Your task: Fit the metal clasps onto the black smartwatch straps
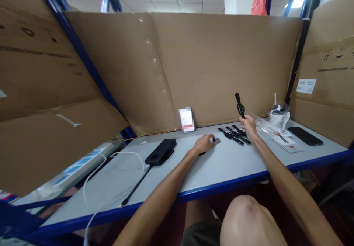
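My right hand [249, 126] is raised over the table, its fingers closed round the lower handle of a black spokeshave [240, 106]. The tool stands nearly upright against the cardboard behind. Just below and left of that hand, several more black spokeshaves [231, 136] lie side by side on the tabletop. My left hand [204, 144] rests low on the table, fingers curled and closed. A small grey metal piece [217, 141] shows at its fingertips, and a bit of something black [202, 153] pokes out beneath the palm; most of what it grips is hidden.
The grey table [221, 168] has a blue front edge. A black power bank [160, 152] and white cables [142, 161] lie left. A lit phone [187, 120] leans against the cardboard wall [215, 65]. Right are plastic packaging [265, 126], a cup [276, 117] and a dark phone [305, 135].
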{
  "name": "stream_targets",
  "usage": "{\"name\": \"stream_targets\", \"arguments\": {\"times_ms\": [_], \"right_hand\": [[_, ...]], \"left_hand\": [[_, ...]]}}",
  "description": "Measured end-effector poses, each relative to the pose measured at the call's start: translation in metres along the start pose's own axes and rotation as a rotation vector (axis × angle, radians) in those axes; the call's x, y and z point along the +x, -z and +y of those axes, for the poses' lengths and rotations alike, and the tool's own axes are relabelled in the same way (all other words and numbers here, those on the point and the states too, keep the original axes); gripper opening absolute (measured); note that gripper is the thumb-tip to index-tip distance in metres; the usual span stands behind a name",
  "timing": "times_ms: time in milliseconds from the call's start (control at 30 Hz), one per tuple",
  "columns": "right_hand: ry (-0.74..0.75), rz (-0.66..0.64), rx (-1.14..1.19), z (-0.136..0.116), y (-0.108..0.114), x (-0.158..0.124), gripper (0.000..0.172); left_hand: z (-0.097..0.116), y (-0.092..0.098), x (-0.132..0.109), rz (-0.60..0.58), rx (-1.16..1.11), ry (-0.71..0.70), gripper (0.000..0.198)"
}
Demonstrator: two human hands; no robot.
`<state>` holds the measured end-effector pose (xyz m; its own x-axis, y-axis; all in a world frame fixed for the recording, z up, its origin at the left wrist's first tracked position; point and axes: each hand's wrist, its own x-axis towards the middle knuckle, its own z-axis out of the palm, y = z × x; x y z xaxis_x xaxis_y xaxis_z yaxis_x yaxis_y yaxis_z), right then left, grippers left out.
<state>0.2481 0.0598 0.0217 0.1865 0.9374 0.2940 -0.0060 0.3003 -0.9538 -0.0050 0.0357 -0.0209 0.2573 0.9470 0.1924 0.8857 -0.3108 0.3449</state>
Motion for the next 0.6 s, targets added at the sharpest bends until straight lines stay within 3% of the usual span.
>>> {"name": "stream_targets", "arguments": {"times_ms": [67,167,300,433,600], "right_hand": [[-0.099,-0.033,0.261,-0.003,-0.016,-0.006,0.019],[-0.127,-0.016,0.414,-0.005,-0.039,-0.016,0.024],[-0.104,-0.027,0.384,-0.006,-0.064,-0.022,0.027],[-0.172,-0.094,0.252,-0.004,-0.08,-0.027,0.022],[-0.318,-0.229,0.182,0.009,-0.092,-0.044,0.018]], "left_hand": [[-0.006,-0.002,0.005,0.03,-0.125,0.039,0.028],[-0.013,-0.008,0.011,0.137,-0.319,0.069,0.034],[-0.016,-0.017,0.017,0.122,-0.638,0.116,0.037],[-0.015,-0.015,0.018,0.099,-0.919,0.188,0.026],[-0.015,0.002,0.013,0.287,-1.18,0.294,0.028]]}}
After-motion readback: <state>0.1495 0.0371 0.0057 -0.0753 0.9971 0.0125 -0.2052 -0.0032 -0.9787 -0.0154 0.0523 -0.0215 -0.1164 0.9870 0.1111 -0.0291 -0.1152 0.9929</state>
